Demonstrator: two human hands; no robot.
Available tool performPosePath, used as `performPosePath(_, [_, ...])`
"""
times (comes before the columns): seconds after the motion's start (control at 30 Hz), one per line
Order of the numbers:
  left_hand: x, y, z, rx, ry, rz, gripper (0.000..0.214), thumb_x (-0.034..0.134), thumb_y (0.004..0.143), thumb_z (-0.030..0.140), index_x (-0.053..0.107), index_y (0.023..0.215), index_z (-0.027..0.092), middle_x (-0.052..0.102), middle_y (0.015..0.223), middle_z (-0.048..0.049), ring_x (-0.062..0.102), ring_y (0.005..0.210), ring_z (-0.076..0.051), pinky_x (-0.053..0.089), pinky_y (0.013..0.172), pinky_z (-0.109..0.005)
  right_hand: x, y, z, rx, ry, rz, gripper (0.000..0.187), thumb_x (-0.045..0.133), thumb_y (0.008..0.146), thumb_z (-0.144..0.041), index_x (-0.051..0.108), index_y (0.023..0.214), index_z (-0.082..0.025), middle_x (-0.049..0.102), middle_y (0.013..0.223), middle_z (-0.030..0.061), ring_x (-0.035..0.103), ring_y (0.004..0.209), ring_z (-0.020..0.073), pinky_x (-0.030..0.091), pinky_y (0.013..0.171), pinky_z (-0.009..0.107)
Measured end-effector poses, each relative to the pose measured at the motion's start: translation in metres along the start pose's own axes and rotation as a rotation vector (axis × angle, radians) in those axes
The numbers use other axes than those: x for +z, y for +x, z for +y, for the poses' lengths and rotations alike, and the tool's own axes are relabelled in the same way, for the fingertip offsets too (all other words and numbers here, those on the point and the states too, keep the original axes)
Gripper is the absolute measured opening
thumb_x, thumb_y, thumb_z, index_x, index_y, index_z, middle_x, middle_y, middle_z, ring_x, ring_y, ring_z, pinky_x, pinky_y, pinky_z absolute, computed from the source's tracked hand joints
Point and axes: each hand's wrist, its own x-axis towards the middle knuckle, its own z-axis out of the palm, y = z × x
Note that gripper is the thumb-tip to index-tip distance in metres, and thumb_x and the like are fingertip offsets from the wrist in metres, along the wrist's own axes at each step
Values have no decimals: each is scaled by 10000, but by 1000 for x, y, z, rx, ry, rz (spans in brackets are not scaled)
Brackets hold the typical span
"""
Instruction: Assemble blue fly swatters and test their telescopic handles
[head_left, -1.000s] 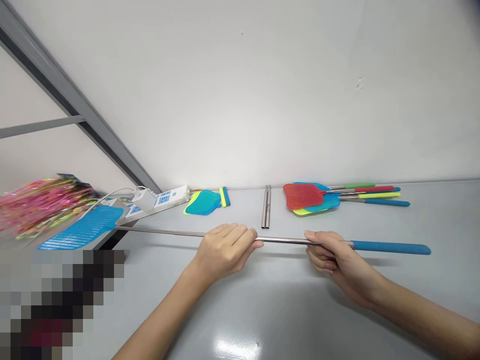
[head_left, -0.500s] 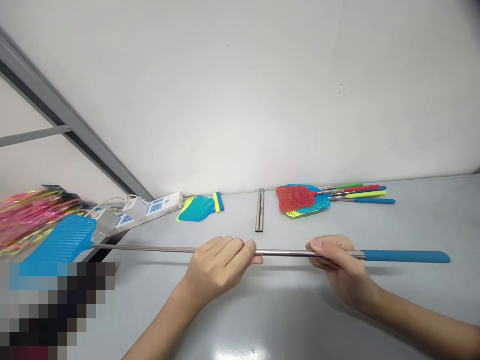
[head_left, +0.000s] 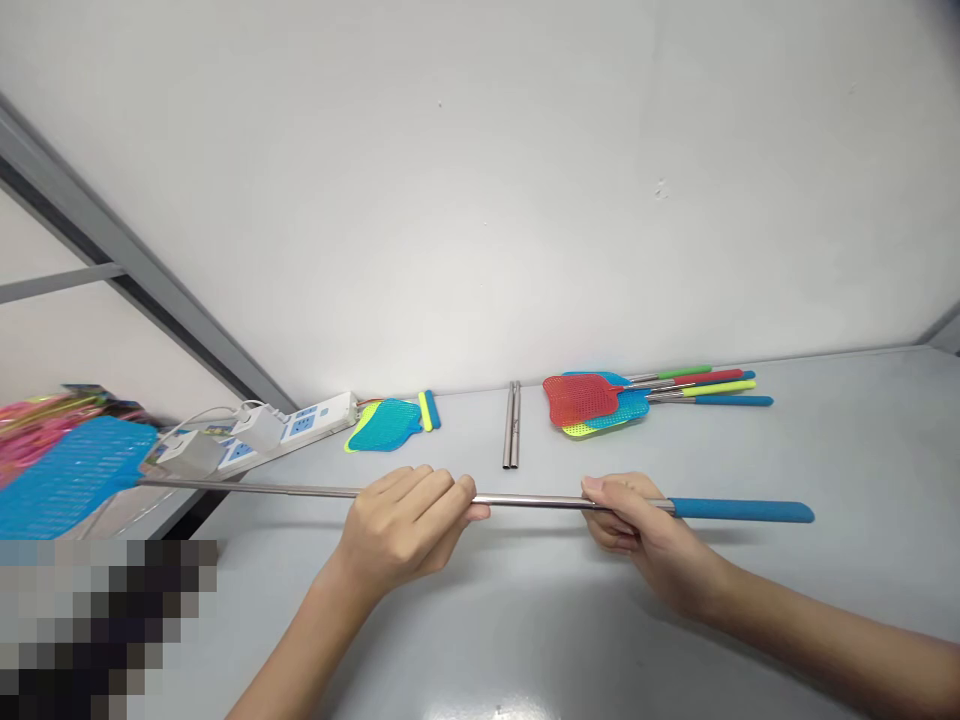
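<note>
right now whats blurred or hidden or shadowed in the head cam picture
In the head view, the pink bundle is blurred, a pixelated block hides the lower left corner, the frame tilts, and the grey table shows a soft shadow under the steel swatter handle

The fly swatter (head_left: 71, 478) across the left hand (head_left: 401, 525) and right hand (head_left: 645, 530) has a bright blue head with a fine ribbed mesh pattern, left of both hands. Its silver shaft (head_left: 540, 499) runs between them, and its blue grip (head_left: 742, 511) lies right of the right hand. Beyond the left hand, a teal swatter head (head_left: 384, 425) shows a yellow-green edge beneath it. Beyond the right hand, a red swatter head (head_left: 581, 400) with a dotted mesh overlaps teal and yellow-green ones, and the handles (head_left: 694, 382) show green, red, yellow and blue. Far left of the left hand, a white power strip (head_left: 315, 418) carries blue panels, and a pink bundle (head_left: 30, 440) looks blurred.
</note>
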Motion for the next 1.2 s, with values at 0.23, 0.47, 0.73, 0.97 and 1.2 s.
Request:
performPosePath(0.23, [9, -5, -6, 31, 20, -10, 231, 431, 804, 274, 459, 593, 184, 377, 452, 43, 336, 416, -85, 251, 443, -233, 4, 1, -3, 110, 47, 40, 427, 471, 735, -334, 157, 482, -194, 124, 443, -76, 99, 429, 69, 72, 451, 269])
performPosePath(0.47, [8, -7, -11, 50, 41, 12, 242, 447, 796, 291, 453, 578, 185, 366, 444, 46, 328, 412, -86, 237, 433, -238, 3, 0, -5, 96, 30, 15, 428, 481, 735, -337, 154, 499, -194, 120, 463, -75, 88, 442, 70, 65, 454, 269])
performPosePath(0.73, [6, -9, -23, 77, 69, 14, 253, 438, 799, 305, 445, 572, 192, 376, 440, 47, 349, 411, -86, 263, 436, -232, 2, 1, -3, 61, -3, -4, 440, 473, 750, -366, 150, 509, -188, 136, 467, -69, 91, 453, 73, 79, 452, 272])
performPosePath(0.97, [6, -15, -30, 50, 78, 25, 243, 455, 785, 306, 446, 569, 195, 378, 439, 45, 355, 416, -87, 264, 431, -231, -1, 3, -1, 29, -2, 8, 433, 471, 753, -346, 152, 505, -191, 135, 464, -67, 94, 453, 76, 82, 455, 274])
performPosePath(1.2, [1, -13, -21, -55, 21, 11, 163, 517, 728, 271, 467, 593, 194, 413, 452, 45, 376, 436, -87, 267, 441, -230, -5, 3, 1, -35, -42, -47, 442, 440, 784, -342, 159, 481, -187, 142, 459, -62, 97, 449, 74, 76, 461, 276])
